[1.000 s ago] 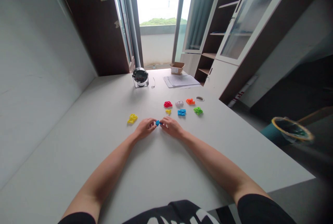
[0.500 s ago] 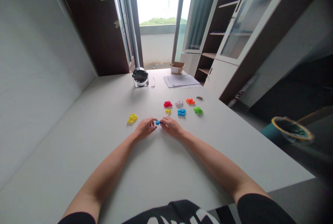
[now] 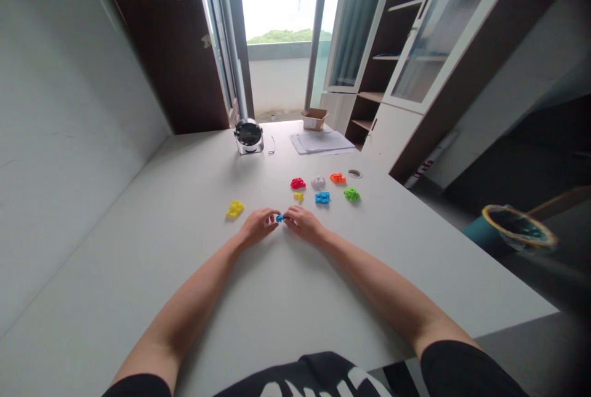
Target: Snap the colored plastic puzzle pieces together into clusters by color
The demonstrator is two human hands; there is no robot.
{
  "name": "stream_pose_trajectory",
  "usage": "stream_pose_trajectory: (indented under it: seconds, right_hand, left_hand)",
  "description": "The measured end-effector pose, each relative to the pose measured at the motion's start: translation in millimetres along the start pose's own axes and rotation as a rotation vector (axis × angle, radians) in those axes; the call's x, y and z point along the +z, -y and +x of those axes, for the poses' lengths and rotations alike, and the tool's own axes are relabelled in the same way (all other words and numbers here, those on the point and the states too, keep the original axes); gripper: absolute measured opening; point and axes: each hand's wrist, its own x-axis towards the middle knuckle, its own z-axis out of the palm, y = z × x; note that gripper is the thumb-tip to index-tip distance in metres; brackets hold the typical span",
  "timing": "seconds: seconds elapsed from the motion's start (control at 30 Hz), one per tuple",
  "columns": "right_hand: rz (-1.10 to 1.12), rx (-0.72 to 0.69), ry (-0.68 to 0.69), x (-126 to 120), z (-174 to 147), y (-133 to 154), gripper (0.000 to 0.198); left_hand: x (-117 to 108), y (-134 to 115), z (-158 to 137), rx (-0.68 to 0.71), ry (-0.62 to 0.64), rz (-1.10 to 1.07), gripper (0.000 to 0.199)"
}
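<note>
A small blue plastic piece (image 3: 279, 218) is pinched between my two hands, just above the white table (image 3: 286, 298). My left hand (image 3: 258, 226) has its fingers curled against the piece's left side. From the right, the fingertips of my right hand (image 3: 302, 223) grip it. How the piece is shaped under the fingers cannot be made out. Just beyond my right hand lie a small yellow piece (image 3: 298, 196) and a larger blue piece (image 3: 322, 198). To the left of my left hand rests a yellow cluster of pieces (image 3: 235, 209).
Farther back lie red pieces (image 3: 298, 183), whitish pieces (image 3: 318, 182), orange pieces (image 3: 337, 178) and green pieces (image 3: 351, 194). Near the far edge stand a round black lamp-like device (image 3: 249, 134), stacked papers (image 3: 323, 143) and a small cardboard box (image 3: 314, 120). A bin (image 3: 517, 228) stands off to the right.
Both hands stay in nearly the same place on the small blue piece, with only a slight shift of the fingers. The loose pieces have not moved on the table.
</note>
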Motion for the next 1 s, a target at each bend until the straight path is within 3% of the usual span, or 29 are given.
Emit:
stream_pose_trajectory:
  seconds: [0.4, 1.0]
  right_hand:
    - [0.031, -0.003, 0.012, -0.1, 0.1, -1.2, 0.011]
    - [0.057, 0.009, 0.010, 2.5, 0.3, -6.6, 0.015]
  left_hand:
    - [-1.4, -1.6, 0.5, 0.014, 0.011, 0.010, 0.018]
    - [-0.4, 1.1, 0.2, 0.022, 0.012, 0.006, 0.021]
